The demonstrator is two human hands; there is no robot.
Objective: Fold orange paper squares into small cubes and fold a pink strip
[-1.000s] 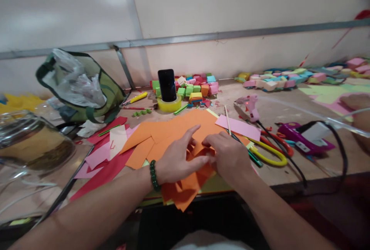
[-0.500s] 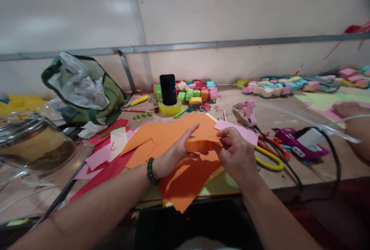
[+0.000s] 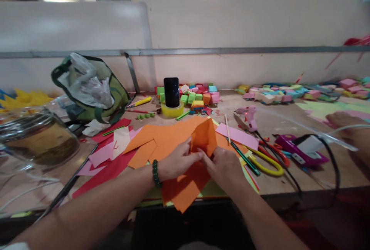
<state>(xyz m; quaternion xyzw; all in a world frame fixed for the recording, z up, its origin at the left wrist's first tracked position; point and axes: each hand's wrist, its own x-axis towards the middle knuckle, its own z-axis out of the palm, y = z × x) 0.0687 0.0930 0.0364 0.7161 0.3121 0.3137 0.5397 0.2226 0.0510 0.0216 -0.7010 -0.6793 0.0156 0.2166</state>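
Observation:
My left hand (image 3: 180, 160), with a green bead bracelet at the wrist, is closed on the left side of a folded piece of orange paper (image 3: 204, 136). Its thumb points inward at the lower edge. My right hand (image 3: 224, 167) pinches the same piece from the right, so both thumbs nearly meet. The piece stands upright, and its hollow or folded inner face shows above my fingers. Beneath the hands lie loose orange sheets (image 3: 170, 128). A pink paper strip (image 3: 238, 136) and a thin wooden stick (image 3: 227, 128) lie just beyond my right hand.
Yellow-handled scissors (image 3: 268, 169), a pink glue gun (image 3: 251, 118) and a purple power strip (image 3: 302, 153) lie to the right. A phone (image 3: 171, 93) stands in a yellow tape roll (image 3: 172, 110). A glass jar (image 3: 37, 138) and green bag (image 3: 115, 92) are left. Another person's hand (image 3: 343, 121) is far right.
The orange piece has turned from flat and low to upright. My right hand has moved left and down, closer to my left, uncovering a green pen-like tool. The view has tilted up slightly.

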